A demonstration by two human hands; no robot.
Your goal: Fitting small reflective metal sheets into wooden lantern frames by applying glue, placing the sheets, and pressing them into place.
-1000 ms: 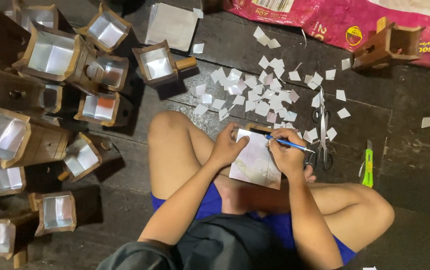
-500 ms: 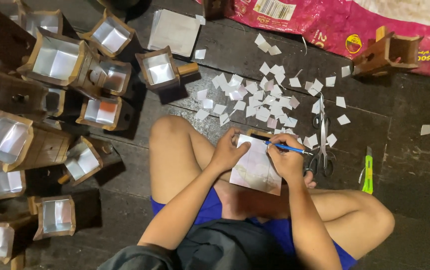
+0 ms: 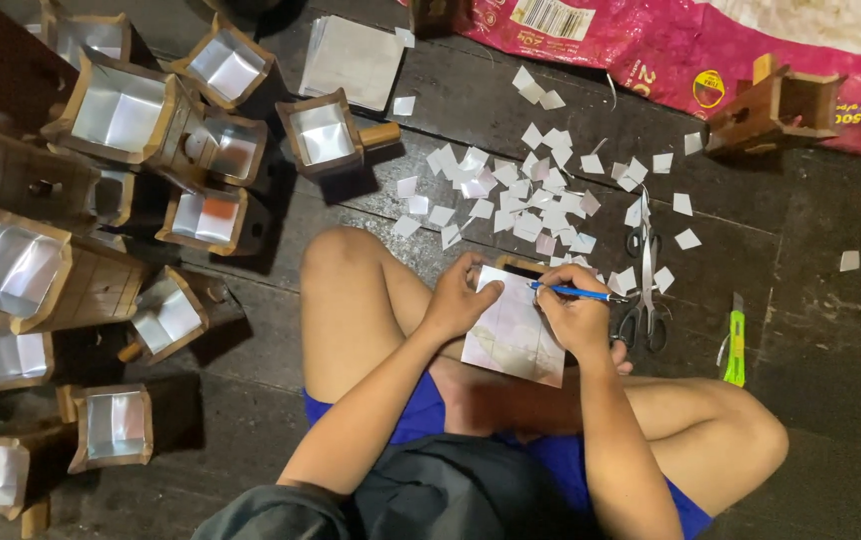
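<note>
I sit cross-legged on a dark floor. A shiny sheet (image 3: 511, 335) rests on my leg. My left hand (image 3: 461, 300) presses down its left edge, fingers curled over the top corner. My right hand (image 3: 576, 315) grips a blue pen (image 3: 581, 292) with the tip touching the sheet's upper part. Beyond my hands lie several small cut squares (image 3: 531, 195) scattered on the floor.
Scissors (image 3: 646, 275) lie just right of my right hand, a green box cutter (image 3: 735, 345) further right. Several wooden open boxes lined with shiny sheet (image 3: 116, 100) crowd the left side. A stack of sheets (image 3: 351, 60) and a pink sack (image 3: 671, 45) lie at the top.
The view has shifted slightly. My hands stay on the sheet, the pen still at its upper part.
</note>
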